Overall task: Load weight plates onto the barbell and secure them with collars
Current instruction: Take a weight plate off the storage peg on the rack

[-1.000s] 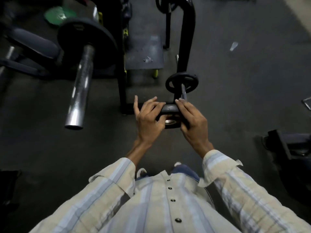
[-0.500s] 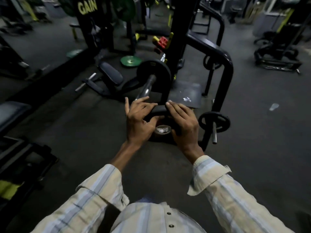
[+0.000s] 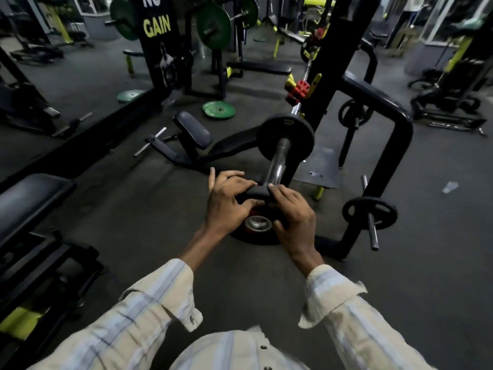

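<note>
I hold a small black weight plate [image 3: 255, 193] upright in both hands, its metal-ringed centre hole [image 3: 258, 224] facing me. My left hand [image 3: 226, 201] grips its left edge and my right hand [image 3: 292, 213] grips its right edge. The plate sits right at the near end of the chrome barbell sleeve [image 3: 277, 164]. Whether the hole is on the sleeve tip I cannot tell. A larger black plate [image 3: 285, 137] is loaded further up the sleeve. Red collars [image 3: 298, 91] sit on a bar beside the rack upright.
A black rack frame [image 3: 384, 145] curves around on the right, with small plates on pegs [image 3: 370, 213]. A black adjustable bench [image 3: 192, 130] lies left of the bar. Green plates [image 3: 218, 110] lie on the floor beyond. A padded bench [image 3: 29, 198] stands at near left.
My view has lifted from the floor to the gym room. Both hands have carried the small plate from the storage peg to the end of the barbell sleeve.
</note>
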